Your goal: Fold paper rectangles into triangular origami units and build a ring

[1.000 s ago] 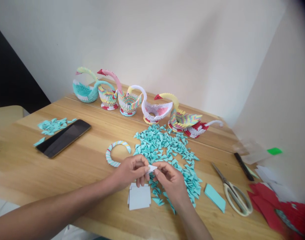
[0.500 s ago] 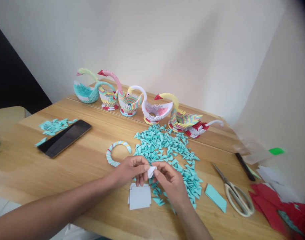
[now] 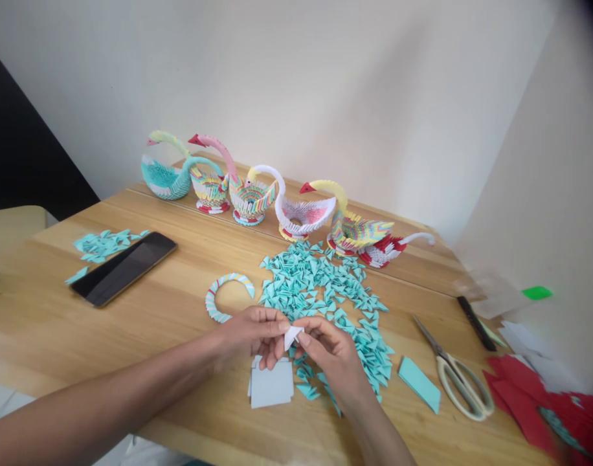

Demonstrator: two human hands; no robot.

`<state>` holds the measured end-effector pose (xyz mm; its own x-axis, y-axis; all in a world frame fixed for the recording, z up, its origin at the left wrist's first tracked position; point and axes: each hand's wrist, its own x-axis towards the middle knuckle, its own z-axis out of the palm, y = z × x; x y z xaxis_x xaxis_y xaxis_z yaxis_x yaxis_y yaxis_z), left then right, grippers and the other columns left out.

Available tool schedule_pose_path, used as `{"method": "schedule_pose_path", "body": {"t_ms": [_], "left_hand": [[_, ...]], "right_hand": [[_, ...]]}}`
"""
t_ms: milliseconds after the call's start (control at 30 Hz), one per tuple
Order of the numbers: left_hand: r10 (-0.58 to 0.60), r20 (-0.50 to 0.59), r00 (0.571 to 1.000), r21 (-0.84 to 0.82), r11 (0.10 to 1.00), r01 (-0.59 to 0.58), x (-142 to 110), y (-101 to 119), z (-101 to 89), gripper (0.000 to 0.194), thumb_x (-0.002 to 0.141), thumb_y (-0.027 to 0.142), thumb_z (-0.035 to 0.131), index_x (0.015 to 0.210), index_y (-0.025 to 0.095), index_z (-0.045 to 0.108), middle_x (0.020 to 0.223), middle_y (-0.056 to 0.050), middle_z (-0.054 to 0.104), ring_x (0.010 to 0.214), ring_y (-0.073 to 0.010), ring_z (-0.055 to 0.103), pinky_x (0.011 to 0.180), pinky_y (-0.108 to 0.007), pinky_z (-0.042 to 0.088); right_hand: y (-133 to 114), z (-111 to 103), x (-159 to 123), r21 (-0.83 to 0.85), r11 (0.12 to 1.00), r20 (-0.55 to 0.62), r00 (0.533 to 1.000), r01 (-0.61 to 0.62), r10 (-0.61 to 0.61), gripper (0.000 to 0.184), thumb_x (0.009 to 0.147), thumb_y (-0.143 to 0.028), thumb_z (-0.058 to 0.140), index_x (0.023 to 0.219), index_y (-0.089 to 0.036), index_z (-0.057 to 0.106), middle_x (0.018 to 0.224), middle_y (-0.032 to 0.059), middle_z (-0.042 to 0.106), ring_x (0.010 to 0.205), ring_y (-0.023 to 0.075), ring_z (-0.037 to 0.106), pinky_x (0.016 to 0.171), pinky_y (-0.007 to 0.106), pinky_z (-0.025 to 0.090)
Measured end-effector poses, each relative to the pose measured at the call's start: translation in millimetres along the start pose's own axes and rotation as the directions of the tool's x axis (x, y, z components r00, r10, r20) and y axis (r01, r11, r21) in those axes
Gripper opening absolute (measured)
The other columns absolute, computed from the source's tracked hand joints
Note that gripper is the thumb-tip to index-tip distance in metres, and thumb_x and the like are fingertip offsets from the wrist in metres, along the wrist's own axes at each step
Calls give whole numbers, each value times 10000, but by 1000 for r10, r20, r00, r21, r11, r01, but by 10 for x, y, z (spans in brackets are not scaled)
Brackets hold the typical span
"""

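A small white piece of folded paper (image 3: 292, 337) is pinched between my two hands. My left hand (image 3: 262, 333) grips its left side between thumb and fingers. On its right side, the thumb and fingers of my right hand (image 3: 328, 349) are closed on it. Just below my left hand lies a stack of white paper rectangles (image 3: 272, 386). Behind and to the right of my hands spreads a heap of turquoise folded paper triangles (image 3: 306, 278). A striped curved paper piece (image 3: 211, 301) rests on the table beyond my left wrist.
Several folded-paper swans (image 3: 301, 217) stand along the table's back. A phone (image 3: 126, 268) and a smaller turquoise pile (image 3: 102, 244) lie at left. To the right are scissors (image 3: 454, 372), turquoise paper strips (image 3: 419, 384), a black bar-shaped object (image 3: 476, 323) and red paper (image 3: 520, 395).
The white paper has turned slightly and now shows a more triangular shape. My left fingers have shifted down a little over the stack's top edge. Both hands stay pinched on the paper.
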<state>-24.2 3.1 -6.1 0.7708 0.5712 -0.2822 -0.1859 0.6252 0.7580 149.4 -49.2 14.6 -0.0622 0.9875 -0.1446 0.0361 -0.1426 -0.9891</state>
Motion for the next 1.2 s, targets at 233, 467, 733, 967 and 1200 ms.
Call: {"method": "schedule_pose_path", "body": {"t_ms": [233, 467, 733, 967, 1200], "left_hand": [[7, 11, 1000, 15, 1000, -7, 9, -14, -18, 385, 717, 478, 726, 763, 135, 555, 533, 9, 623, 384, -78, 532, 377, -163, 403], [28, -9, 1000, 42, 999, -27, 34, -35, -41, 394, 724, 489, 712, 765, 135, 543, 533, 13, 612, 376, -75, 524, 375, -167, 399], [436, -145, 888, 576, 767, -282, 18, -97, 45, 281, 764, 348, 681, 920, 156, 547, 673, 23, 584, 553, -92, 521, 521, -201, 423], [649, -41, 759, 932, 299, -205, -45, -103, 100, 73, 824, 221, 586, 888, 187, 595, 769, -11, 623, 659, -134, 542, 631, -232, 413], [627, -14, 779, 947, 258, -191, -39, -82, 91, 91, 833, 248, 590, 857, 176, 639, 819, -40, 681, 706, -154, 589, 651, -233, 421]], "right_hand": [[-17, 10, 6, -1, 1000, 2, 1000, 4, -4, 304, 743, -456, 701, 840, -167, 699, 704, 24, 650, 590, 130, 587, 559, 239, 472], [3, 0, 7, -42, 999, -3, 1000, 25, -25, 273, 753, -428, 694, 844, -170, 705, 714, 23, 655, 594, 129, 582, 554, 235, 465], [51, -1, 11, -270, 951, -62, 984, 147, -169, 182, 823, -334, 611, 885, -194, 711, 749, 23, 675, 650, 145, 597, 607, 243, 478], [77, 44, 11, -421, 883, -80, 961, 210, -266, 157, 850, -279, 562, 895, -207, 693, 844, 35, 701, 755, 170, 638, 692, 261, 496], [40, 47, 9, -384, 905, -96, 967, 182, -236, 170, 834, -293, 587, 917, -205, 706, 851, 37, 719, 745, 176, 651, 677, 261, 512]]}}
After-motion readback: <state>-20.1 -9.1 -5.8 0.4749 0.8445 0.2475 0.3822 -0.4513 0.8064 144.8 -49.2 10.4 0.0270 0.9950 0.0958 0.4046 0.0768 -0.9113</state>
